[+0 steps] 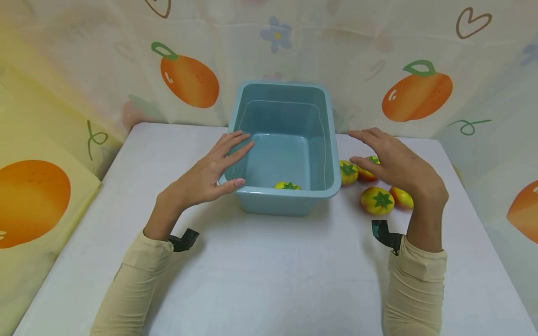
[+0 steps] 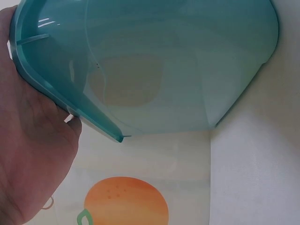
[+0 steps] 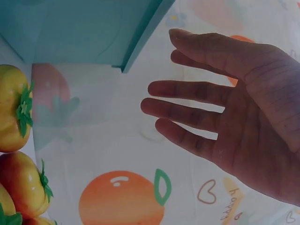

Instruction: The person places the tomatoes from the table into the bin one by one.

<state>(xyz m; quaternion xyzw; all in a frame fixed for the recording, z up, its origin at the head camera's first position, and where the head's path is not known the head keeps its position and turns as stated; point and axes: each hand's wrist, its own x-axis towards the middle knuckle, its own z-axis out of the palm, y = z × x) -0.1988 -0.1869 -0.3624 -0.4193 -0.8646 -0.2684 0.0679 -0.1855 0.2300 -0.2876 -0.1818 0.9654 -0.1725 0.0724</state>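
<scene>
A light blue plastic tub (image 1: 277, 203) stands on the table, with one yellow fruit (image 1: 287, 185) with a green star-shaped top showing inside. My left hand (image 1: 206, 175) is at the tub's left rim, fingers spread and reaching over it. In the left wrist view the palm lies close against the rim; whether it touches is hard to tell. Off to the tub's right, my right hand (image 1: 399, 163) hovers with loosely extended fingers and holds nothing. Below and beside it lie several yellow-red, tomato-like fruits (image 1: 374, 201), partly hidden by that hand in the head view.
A white table (image 1: 269, 270) carries everything. Behind it hangs a pale cloth (image 1: 336, 51) printed with oranges, flowers and hearts, close to the tub's far side. Yellowish cloth (image 1: 38, 121) borders the left side. Dark camera mounts (image 1: 183, 240) stick out from both wrists.
</scene>
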